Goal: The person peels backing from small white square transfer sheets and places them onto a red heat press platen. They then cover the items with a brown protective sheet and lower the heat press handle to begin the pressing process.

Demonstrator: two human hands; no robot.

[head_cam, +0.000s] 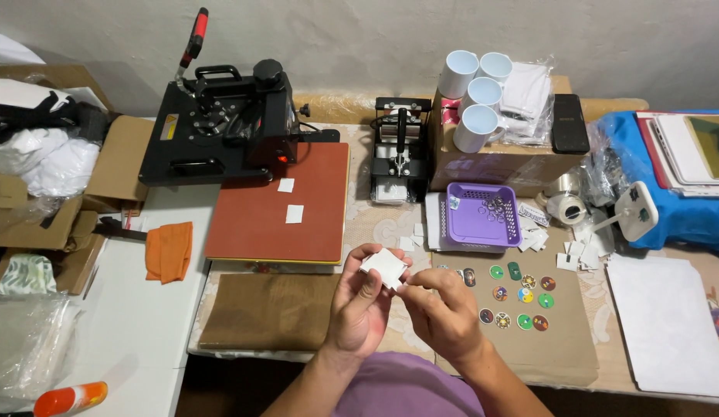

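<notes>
Left hand (358,309) holds a small white square blank (386,267) up by its edges, above the bench (143,324); right hand (444,309) pinches at the blank's lower right corner. Round printed discs (514,297) lie just right of the hands, purple basket (483,212) beyond them, heat press (251,162) up-left.

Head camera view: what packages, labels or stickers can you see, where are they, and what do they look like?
Cardboard box: right of centre, brown, mugs on top.
Yellow label: on the black heat press, rectangular.
Round stickers: on brown paper beside the right hand, multicoloured.
Clear bag: on the box, holding white items.
</notes>
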